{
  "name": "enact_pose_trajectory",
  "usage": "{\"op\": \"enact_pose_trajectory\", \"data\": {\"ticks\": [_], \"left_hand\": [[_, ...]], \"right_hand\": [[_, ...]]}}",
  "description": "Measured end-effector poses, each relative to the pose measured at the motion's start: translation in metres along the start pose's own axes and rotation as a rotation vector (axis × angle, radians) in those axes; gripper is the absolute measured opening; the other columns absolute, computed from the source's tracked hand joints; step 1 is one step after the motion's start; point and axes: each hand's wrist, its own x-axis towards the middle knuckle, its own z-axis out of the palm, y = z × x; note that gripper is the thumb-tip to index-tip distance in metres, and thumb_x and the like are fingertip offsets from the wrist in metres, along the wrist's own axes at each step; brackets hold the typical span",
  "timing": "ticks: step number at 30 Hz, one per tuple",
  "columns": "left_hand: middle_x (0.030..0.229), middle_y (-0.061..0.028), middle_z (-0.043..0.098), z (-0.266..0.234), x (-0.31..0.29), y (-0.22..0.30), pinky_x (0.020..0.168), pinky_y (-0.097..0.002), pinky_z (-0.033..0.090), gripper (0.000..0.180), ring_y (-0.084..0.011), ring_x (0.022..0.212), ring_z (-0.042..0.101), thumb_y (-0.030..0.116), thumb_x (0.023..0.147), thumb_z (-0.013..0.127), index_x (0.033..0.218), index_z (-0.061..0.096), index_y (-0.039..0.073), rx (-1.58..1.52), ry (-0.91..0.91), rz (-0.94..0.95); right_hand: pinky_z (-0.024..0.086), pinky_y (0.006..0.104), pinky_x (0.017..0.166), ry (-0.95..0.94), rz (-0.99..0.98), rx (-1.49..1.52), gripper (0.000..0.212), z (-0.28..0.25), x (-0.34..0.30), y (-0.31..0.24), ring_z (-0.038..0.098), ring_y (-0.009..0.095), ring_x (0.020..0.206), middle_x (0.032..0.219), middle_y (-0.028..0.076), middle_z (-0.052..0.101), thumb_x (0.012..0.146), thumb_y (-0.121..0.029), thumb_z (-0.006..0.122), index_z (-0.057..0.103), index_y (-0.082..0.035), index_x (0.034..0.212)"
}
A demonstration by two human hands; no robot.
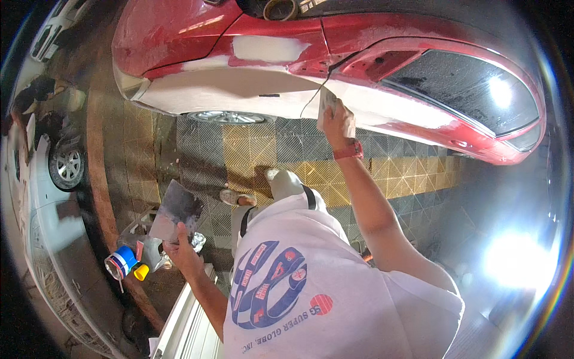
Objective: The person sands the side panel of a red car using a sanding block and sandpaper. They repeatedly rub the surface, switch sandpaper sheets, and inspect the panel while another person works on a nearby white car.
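Right hand (pixel 339 124): fingers closed around 1 flat, pale spreader (pixel 326 112), tip at the red car (pixel 359 66), over the pale flank beside a dark panel seam (pixel 310 103). Contact with the paint: cannot tell from this angle. Left hand (pixel 182 246): pinching 1 flat mixing board (pixel 179 206) at its near edge, thumb on top; dark smears on its face. Board is well apart from the car.

Progress (judged): coating well advanced. Done: broad pale coat (pixel 233 90) along the lower flank, on either side of the seam, plus 1 separate pale patch (pixel 269 49) higher up. Left: probably the area by the seam, then levelling; surface smoothness not readable here. Red paint shows around the patch.

Nearby: 1 blue-and-white can (pixel 122 261), yellow cup (pixel 141 272) beside it.
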Motion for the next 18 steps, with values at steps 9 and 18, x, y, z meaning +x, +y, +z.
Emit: {"op": "enact_pose_trajectory", "data": {"ticks": [9,18], "left_hand": [[0.122,-0.0106,0.064,-0.002,0.003,0.011,0.097,-0.0338,0.046,0.048,-0.0195,0.108,0.060,0.023,0.097,0.076,0.131,0.057,-0.005,0.067,-0.043,0.097],[0.127,-0.0128,0.063,-0.012,0.017,0.003,0.104,-0.0379,0.044,0.048,-0.0235,0.114,0.057,0.022,0.095,0.076,0.131,0.057,-0.005,0.149,0.001,0.034]], "right_hand": [[0.056,0.0551,0.078,-0.153,0.359,0.023,0.017,0.093,-0.040,0.002,0.069,0.047,0.089,0.097,0.027,0.070,0.088,-0.013,0.065,0.060,0.001,0.097],[0.056,0.0550,0.089,-0.282,0.456,0.025,0.031,0.139,-0.043,0.015,0.069,0.050,0.096,0.101,0.032,0.070,0.090,-0.012,0.057,0.056,0.006,0.115]]}}
